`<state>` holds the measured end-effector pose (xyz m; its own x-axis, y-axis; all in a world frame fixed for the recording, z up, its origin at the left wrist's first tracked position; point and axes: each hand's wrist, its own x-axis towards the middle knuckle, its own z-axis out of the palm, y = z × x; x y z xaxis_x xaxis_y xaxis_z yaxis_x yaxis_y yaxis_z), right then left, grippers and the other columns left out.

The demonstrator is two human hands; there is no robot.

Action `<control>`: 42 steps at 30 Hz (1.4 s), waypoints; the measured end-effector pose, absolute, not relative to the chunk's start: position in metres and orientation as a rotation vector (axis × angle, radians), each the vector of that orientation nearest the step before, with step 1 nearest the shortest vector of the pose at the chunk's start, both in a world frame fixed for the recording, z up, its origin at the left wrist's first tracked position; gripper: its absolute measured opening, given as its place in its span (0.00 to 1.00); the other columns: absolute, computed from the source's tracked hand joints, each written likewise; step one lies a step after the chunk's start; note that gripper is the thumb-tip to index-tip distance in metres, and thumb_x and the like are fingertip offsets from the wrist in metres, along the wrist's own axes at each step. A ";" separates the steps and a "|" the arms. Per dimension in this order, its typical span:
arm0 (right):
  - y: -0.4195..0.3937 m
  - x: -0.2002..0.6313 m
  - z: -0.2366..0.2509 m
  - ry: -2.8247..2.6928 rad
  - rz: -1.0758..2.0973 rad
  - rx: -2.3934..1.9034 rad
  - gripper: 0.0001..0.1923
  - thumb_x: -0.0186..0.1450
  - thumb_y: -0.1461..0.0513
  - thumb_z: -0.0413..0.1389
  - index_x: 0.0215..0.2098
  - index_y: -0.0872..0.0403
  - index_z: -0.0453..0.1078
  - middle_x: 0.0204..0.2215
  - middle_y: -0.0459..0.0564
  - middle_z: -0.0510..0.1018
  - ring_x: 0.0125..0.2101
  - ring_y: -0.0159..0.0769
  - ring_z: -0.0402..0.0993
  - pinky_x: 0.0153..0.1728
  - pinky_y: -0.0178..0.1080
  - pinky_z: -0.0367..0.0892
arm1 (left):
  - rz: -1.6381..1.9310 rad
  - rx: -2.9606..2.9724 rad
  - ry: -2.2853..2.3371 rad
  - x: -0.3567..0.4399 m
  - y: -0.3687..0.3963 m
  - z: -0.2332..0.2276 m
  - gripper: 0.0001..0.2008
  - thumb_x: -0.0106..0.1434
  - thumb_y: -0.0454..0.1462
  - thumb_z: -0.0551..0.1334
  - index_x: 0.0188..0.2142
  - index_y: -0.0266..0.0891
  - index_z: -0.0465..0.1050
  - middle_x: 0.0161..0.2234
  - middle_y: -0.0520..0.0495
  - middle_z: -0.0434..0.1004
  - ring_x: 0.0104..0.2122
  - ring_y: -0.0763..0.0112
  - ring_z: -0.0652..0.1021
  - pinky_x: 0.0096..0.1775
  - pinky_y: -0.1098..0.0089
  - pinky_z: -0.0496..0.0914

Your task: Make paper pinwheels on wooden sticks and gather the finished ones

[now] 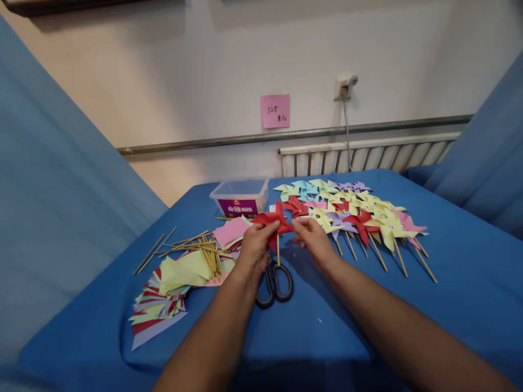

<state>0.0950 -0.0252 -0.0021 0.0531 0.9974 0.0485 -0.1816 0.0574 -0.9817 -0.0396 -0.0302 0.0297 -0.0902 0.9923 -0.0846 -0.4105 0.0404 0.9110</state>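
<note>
Over the middle of the blue table, a red paper pinwheel (pixel 279 213) on a thin wooden stick (pixel 278 250) is held up. My left hand (pixel 260 240) is closed on it from the left, its thumb near the pinwheel's centre. At the right blade, my right hand (pixel 312 235) pinches the paper edge between thumb and fingertips. Just below my left hand lie scissors (pixel 275 286) with black handles, their blades partly hidden behind the hand.
Finished pinwheels (pixel 359 215) in several colours cover the back right. At left are wooden sticks (pixel 210 256) over fanned coloured paper sheets (pixel 163 299). A clear plastic box (pixel 240 196) with a purple label stands behind. Blue curtains (pixel 53 136) hang at both sides.
</note>
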 end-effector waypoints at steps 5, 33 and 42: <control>-0.038 0.083 -0.004 -1.300 1.641 -0.906 0.21 0.52 0.47 0.65 0.27 0.56 0.70 0.23 0.46 0.75 0.15 0.24 0.61 0.17 0.32 0.51 | 1.516 0.784 1.038 -0.043 -0.024 0.025 0.15 0.42 0.36 0.74 0.28 0.31 0.77 0.25 0.46 0.79 0.23 0.74 0.76 0.29 0.74 0.68; -0.036 0.088 -0.004 -1.119 1.695 -0.571 0.15 0.57 0.52 0.64 0.27 0.54 0.71 0.20 0.44 0.74 0.16 0.24 0.59 0.19 0.32 0.50 | 1.262 0.901 0.661 -0.048 -0.028 0.034 0.16 0.54 0.46 0.69 0.29 0.33 0.73 0.23 0.47 0.76 0.20 0.71 0.73 0.24 0.71 0.68; -0.039 0.090 -0.001 -1.125 1.734 -0.553 0.16 0.57 0.51 0.64 0.26 0.54 0.70 0.20 0.43 0.73 0.16 0.24 0.59 0.19 0.32 0.50 | 1.307 0.849 0.685 -0.047 -0.030 0.036 0.16 0.50 0.44 0.73 0.28 0.35 0.73 0.23 0.50 0.75 0.21 0.73 0.73 0.28 0.71 0.69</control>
